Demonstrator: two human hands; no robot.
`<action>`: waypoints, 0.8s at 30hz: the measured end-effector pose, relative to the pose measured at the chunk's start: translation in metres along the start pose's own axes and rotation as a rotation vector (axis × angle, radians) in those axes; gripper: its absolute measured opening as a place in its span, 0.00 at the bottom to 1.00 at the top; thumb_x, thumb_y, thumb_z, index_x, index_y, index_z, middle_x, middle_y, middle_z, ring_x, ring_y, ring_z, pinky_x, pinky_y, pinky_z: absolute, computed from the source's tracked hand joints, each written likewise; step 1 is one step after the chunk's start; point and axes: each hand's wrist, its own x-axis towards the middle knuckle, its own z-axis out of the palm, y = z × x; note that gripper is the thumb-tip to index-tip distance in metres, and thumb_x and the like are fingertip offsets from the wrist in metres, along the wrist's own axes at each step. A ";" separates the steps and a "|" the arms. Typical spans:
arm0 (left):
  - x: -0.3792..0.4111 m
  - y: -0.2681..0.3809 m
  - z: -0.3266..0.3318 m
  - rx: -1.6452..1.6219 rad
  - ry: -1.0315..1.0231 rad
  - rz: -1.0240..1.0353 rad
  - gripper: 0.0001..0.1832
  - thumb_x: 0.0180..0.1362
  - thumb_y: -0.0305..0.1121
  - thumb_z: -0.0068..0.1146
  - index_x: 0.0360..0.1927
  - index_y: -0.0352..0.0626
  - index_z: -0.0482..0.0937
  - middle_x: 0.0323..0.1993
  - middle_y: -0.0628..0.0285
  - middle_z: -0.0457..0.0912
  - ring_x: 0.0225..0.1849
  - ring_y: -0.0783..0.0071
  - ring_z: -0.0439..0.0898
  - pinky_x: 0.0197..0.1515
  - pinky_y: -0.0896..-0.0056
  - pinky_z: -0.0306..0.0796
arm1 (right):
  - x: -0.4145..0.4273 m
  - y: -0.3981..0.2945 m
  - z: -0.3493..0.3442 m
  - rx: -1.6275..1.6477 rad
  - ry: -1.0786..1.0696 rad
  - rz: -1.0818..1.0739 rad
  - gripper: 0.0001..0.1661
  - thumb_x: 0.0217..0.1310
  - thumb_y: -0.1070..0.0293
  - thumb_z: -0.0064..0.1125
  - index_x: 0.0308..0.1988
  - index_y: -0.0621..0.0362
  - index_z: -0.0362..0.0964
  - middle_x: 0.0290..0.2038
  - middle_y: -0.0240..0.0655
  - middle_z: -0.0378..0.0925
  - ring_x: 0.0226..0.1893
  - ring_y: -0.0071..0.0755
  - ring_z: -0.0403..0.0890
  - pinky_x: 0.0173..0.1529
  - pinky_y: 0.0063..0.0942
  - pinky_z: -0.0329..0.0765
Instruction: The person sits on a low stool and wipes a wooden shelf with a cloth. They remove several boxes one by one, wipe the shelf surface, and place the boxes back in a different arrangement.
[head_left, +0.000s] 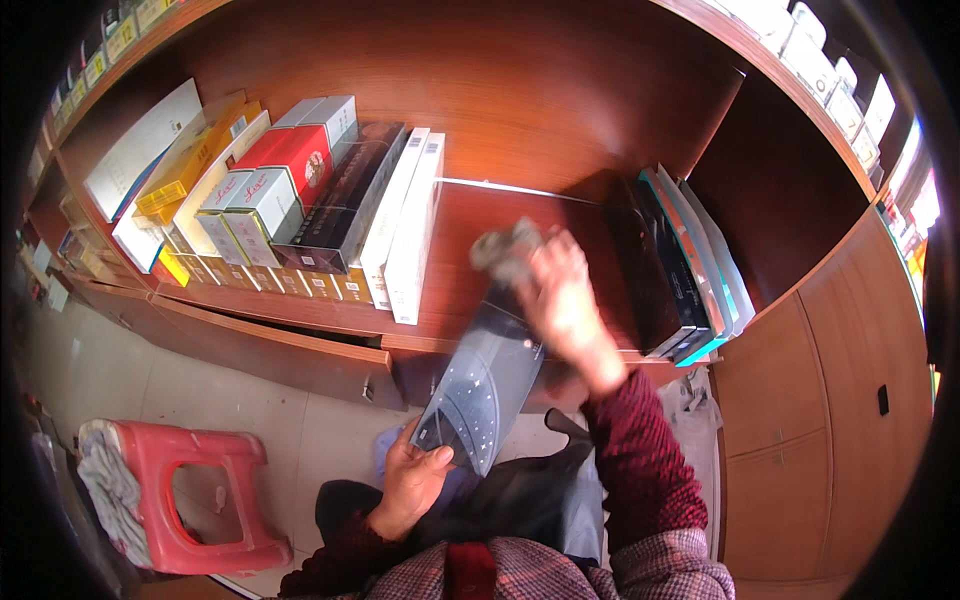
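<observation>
My left hand (416, 476) grips the near end of a long dark blue-grey carton (480, 382) printed with white stars, thumb on top. The carton slants away from me, over the front edge of the wooden shelf (495, 300). At its far end my right hand (559, 292), blurred, holds a crumpled grey cloth (510, 251). The hand and cloth cover that end, and whether the cloth touches the carton I cannot tell.
Left on the shelf are white cartons (416, 232), a black carton (341, 202), silver-and-red boxes (259, 202) and yellow cartons (195, 157). Upright dark and teal cartons (686, 262) stand right. A drawer (277, 352) sits slightly out. A pink plastic stool (195, 495) bears a grey cloth (112, 487).
</observation>
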 end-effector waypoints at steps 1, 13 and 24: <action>-0.001 0.001 -0.002 -0.004 -0.001 -0.032 0.28 0.56 0.17 0.59 0.61 0.34 0.66 0.49 0.57 0.80 0.49 0.66 0.81 0.54 0.61 0.75 | 0.011 0.018 -0.002 -0.004 -0.042 0.158 0.25 0.50 0.74 0.62 0.51 0.55 0.73 0.49 0.50 0.74 0.54 0.59 0.71 0.61 0.45 0.69; 0.003 0.031 -0.030 0.105 -0.080 -0.291 0.35 0.54 0.14 0.55 0.66 0.42 0.61 0.59 0.57 0.72 0.57 0.61 0.75 0.57 0.56 0.74 | -0.098 -0.162 -0.030 0.180 -0.246 -0.063 0.28 0.41 0.70 0.64 0.49 0.51 0.77 0.50 0.44 0.72 0.56 0.50 0.72 0.62 0.56 0.66; 0.006 0.069 -0.006 -0.145 -0.228 -0.558 0.37 0.56 0.30 0.62 0.68 0.41 0.60 0.59 0.51 0.72 0.62 0.48 0.71 0.63 0.36 0.64 | 0.023 -0.009 0.025 -0.062 0.201 0.489 0.14 0.58 0.69 0.58 0.45 0.59 0.74 0.38 0.49 0.74 0.42 0.56 0.76 0.48 0.46 0.75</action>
